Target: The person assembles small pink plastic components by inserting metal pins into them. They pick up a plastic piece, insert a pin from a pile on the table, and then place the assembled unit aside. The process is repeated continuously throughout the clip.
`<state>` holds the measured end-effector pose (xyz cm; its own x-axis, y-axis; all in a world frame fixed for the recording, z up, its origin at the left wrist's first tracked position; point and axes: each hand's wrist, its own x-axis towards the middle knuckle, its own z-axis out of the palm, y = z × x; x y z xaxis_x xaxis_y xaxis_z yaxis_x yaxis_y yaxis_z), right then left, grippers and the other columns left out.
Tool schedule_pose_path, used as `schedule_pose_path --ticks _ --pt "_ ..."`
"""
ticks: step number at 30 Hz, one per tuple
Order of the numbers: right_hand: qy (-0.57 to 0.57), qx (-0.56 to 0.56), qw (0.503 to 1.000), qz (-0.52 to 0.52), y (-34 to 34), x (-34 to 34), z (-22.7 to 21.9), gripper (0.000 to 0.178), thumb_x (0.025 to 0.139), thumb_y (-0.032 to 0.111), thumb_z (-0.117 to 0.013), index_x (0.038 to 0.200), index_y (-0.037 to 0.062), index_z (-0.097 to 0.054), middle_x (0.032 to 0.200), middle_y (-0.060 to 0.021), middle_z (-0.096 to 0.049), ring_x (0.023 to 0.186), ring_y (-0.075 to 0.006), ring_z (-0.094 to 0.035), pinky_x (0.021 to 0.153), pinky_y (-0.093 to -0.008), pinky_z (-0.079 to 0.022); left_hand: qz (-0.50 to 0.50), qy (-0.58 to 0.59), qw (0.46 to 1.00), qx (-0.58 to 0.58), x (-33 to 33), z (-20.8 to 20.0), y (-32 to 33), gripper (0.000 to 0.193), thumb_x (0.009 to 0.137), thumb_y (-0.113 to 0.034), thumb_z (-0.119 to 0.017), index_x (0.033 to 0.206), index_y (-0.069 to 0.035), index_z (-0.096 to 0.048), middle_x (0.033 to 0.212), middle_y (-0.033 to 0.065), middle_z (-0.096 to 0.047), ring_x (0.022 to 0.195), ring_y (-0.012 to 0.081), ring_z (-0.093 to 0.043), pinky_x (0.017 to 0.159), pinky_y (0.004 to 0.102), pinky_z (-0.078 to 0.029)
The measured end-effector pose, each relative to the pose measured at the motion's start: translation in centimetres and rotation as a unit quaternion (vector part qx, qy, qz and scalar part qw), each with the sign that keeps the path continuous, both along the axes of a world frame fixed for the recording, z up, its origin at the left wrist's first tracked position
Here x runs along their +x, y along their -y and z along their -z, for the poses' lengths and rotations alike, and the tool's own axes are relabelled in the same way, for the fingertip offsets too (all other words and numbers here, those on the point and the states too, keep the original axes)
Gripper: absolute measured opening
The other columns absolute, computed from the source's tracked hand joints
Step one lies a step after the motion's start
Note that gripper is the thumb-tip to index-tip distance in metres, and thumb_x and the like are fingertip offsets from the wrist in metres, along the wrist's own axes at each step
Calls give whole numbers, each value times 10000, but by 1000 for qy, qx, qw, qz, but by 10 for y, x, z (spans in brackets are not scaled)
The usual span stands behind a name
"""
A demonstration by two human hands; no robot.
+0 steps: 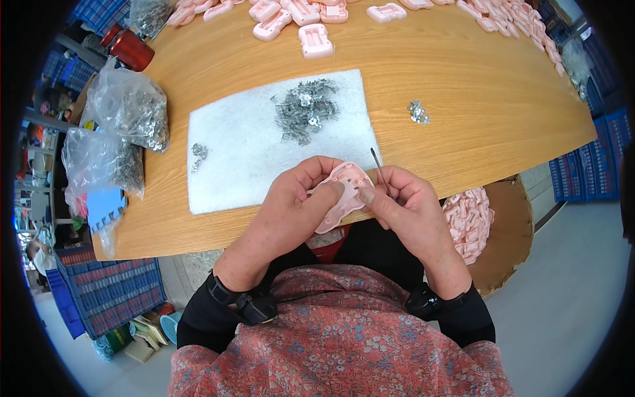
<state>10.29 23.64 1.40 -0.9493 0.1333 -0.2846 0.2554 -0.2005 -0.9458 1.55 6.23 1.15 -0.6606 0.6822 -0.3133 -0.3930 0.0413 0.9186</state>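
Observation:
A pink plastic shell (349, 173), its hollow inner side turned up, is gripped in my left hand (301, 202) at the table's near edge, the thumb lying across its inside. My right hand (407, 205) holds a thin dark metal tool (379, 165) whose narrow tip points up and away. The right thumb and a fingertip also press at the shell's right side; whether a small metal part is pinched there I cannot tell. Beyond the hands, a heap of small metal contact pieces (305, 109) lies on a white felt mat (231, 152).
A small cluster of metal pieces (418, 112) sits right of the mat, another (198, 155) on its left. Clear bags of metal parts (135, 109) and a red canister (129, 47) stand at left. Pink shells (316, 41) line the far side; a carton of pink pieces (469, 221) is at lower right.

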Motion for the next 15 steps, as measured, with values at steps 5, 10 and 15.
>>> schedule_pose_path --ticks 5,10,15 --pt "-3 -51 999 -16 -3 3 3 172 936 97 -654 1070 -8 -629 750 91 -516 641 14 -424 570 -161 -340 -5 7 1000 -1 -1 5 0 244 974 -98 -502 1181 13 -568 1044 65 -670 858 94 -651 737 231 -537" --pt "13 -109 994 -15 -5 4 0 179 940 100 -635 1079 -12 -619 751 63 -544 582 4 -403 501 -172 -288 -11 21 999 30 4 6 -3 244 976 -97 -498 1180 12 -574 1040 64 -671 859 90 -647 744 236 -537" --pt "26 -113 993 -4 -5 10 2 152 934 93 -634 1052 -2 -618 744 39 -572 559 -2 -406 481 -177 -271 -24 -31 999 28 11 4 -10 248 969 -116 -519 1171 8 -593 995 49 -678 812 77 -641 669 229 -538"
